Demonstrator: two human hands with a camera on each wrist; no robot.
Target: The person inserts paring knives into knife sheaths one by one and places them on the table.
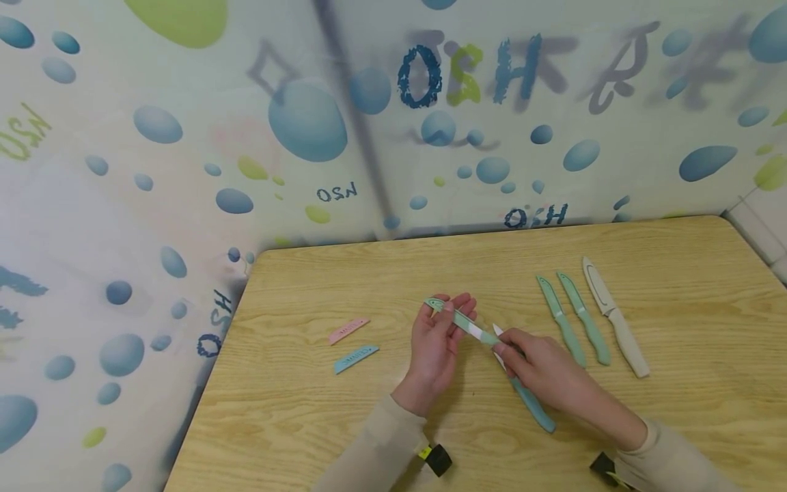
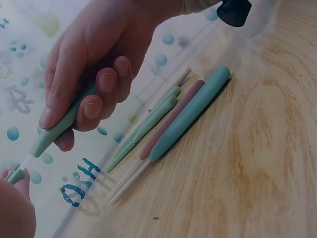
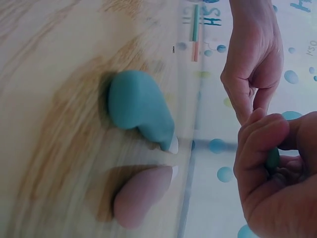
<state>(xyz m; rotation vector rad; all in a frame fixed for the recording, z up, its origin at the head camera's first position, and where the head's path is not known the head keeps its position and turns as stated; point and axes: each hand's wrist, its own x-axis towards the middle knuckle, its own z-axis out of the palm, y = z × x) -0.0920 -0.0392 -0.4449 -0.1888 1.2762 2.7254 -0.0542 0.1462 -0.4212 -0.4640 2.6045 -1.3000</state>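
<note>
while the left hand (image 1: 435,348) is pinching a green sheath (image 1: 461,320) between thumb and fingers, the right hand (image 1: 547,365) is gripping the handle of the green knife (image 2: 59,130). narrow grip on the left, fingers curling round the handle on the right. that knife is hanging above mid-table, bridging both hands; the sheath is covering most of its blade, a white strip of blade showing between sheath and handle.

count: six knives. one is being held. two are lying bare-bladed on the table by the right hand: a blue knife (image 1: 533,406) and a pink knife (image 3: 143,196), side by side; from the head view the right hand is mostly hiding the pink one. three are lying sheathed farther right, roughly parallel: two green ones (image 1: 570,335) (image 1: 593,335) and a cream one (image 1: 626,339).

loose sheaths: two, lying left of the hands, near each other, not touching. pink sheath (image 1: 348,331) is sitting farther back, blue sheath (image 1: 356,359) nearer the person. both are carrying lettering, too small to read.

surface: table (image 1: 277,424) is showing pale wood grain and rounded back corners. room: white wall covering (image 1: 381,164) is running behind and down the left side, carrying blue and green drops plus letters.
</note>
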